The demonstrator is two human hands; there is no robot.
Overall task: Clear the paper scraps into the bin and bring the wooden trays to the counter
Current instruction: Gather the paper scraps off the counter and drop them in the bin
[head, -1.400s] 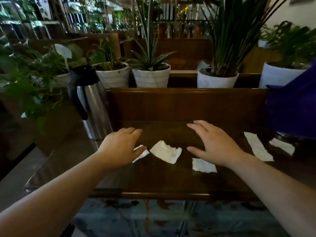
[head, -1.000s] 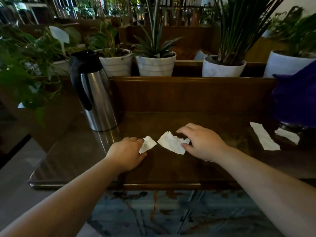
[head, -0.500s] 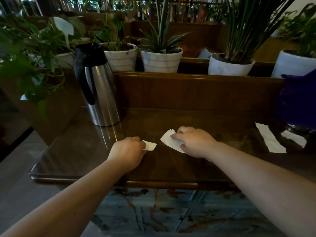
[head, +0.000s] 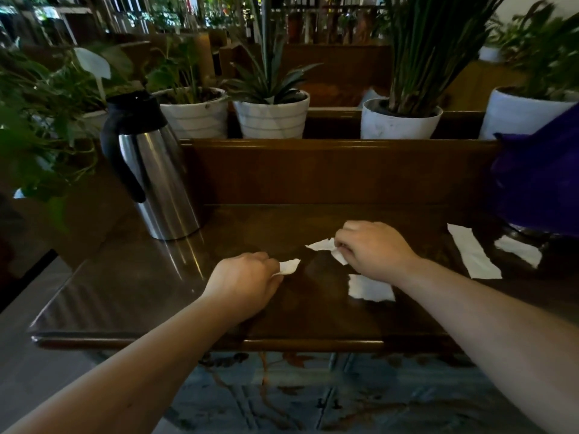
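Note:
Several white paper scraps lie on a dark wooden table [head: 131,286]. My left hand [head: 241,283] pinches a small scrap [head: 289,266] near the table's middle. My right hand [head: 374,250] is closed on a larger crumpled scrap [head: 322,245], lifting it off the surface. Another scrap [head: 371,288] lies flat just below my right wrist. A long strip [head: 473,252] and a shorter piece [head: 518,250] rest at the right. No bin or wooden tray is in view.
A steel thermos jug [head: 153,180] with a black handle stands at the table's back left. Behind a raised wooden ledge [head: 338,170] stand several white plant pots [head: 272,117]. A purple bag [head: 542,173] sits at the right edge. Leafy plants [head: 40,120] crowd the left.
Both hands came down onto the scraps and closed on them. My right hand has drawn its scrap up and to the right, uncovering the flat scrap under my wrist.

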